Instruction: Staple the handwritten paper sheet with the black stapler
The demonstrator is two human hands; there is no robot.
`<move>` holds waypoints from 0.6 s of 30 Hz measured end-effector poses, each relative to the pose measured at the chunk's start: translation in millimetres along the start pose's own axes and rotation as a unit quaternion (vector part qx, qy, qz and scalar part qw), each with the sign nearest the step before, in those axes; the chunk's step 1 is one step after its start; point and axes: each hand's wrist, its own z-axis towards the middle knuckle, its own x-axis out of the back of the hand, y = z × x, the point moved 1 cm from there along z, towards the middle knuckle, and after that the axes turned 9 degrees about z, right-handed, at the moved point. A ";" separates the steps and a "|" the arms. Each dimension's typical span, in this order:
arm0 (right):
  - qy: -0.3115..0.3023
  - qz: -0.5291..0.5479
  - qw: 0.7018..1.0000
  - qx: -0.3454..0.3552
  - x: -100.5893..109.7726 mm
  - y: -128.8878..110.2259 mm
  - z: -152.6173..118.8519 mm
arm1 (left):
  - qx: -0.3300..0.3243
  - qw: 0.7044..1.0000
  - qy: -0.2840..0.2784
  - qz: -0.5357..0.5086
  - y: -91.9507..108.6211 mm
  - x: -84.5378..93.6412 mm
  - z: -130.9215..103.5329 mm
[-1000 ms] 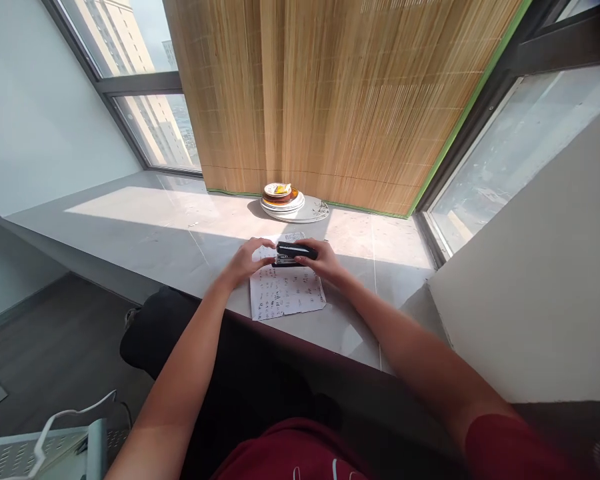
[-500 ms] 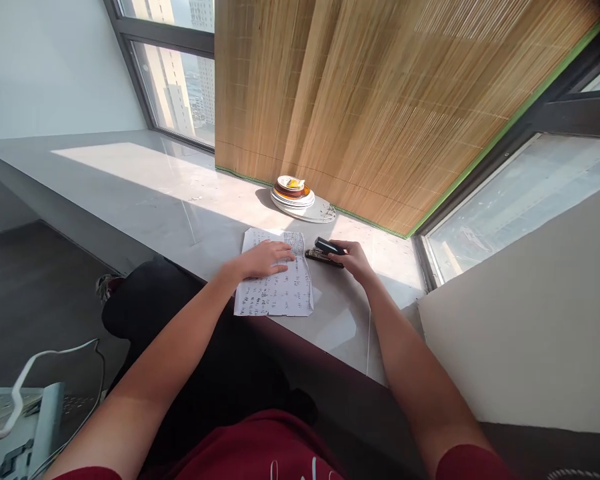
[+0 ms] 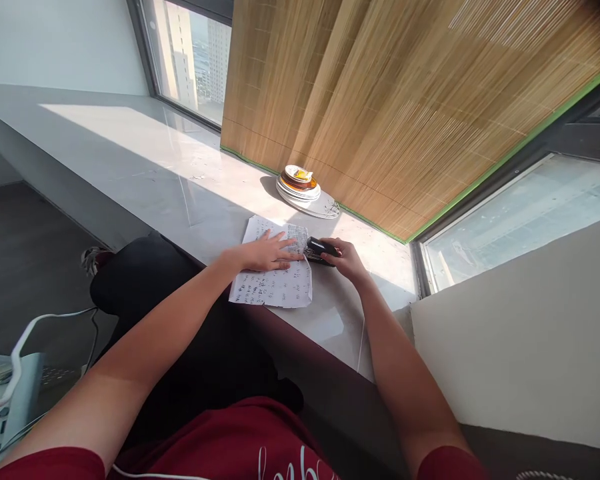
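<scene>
Handwritten white paper [image 3: 285, 287] lies on the pale stone sill [image 3: 330, 320], its lower edge reaching the sill's front edge. My left hand [image 3: 267, 253] rests flat on it, fingers spread and pointing right. My right hand [image 3: 347, 259] is wrapped round the rear of a black stapler [image 3: 319, 248]. The stapler's front end meets the right edge of the paper, near my left fingertips. Whether the paper sits between its jaws is too small to tell.
Behind the paper stands a stack of plates [image 3: 300, 190] on a larger oval plate [image 3: 325, 208]. A bamboo blind [image 3: 370, 120] hangs behind them. A white wall [image 3: 520, 333] rises at the right. A white cable [image 3: 35, 321] shows at the lower left.
The stapler in my right hand has moved left to the paper's edge, and its jaws look closer together. My left hand's fingers have spread wider. The camera view has shifted.
</scene>
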 end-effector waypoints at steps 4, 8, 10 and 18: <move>-0.022 0.047 0.999 -0.014 1.0 0.1 0.1 | -0.012 1.000 0.002 0.000 4.2 3.2 -2.5; -0.023 0.074 0.996 -0.033 -0.2 -4.2 -1.4 | -0.027 0.999 0.020 -0.013 7.7 4.4 -2.8; -0.013 0.090 0.995 -0.044 -0.1 -7.1 -2.3 | -0.026 0.999 0.034 -0.023 8.2 4.3 -2.4; -0.023 0.061 0.997 -0.049 3.3 -9.1 -4.2 | -0.037 0.996 0.072 -0.041 6.0 -2.8 1.3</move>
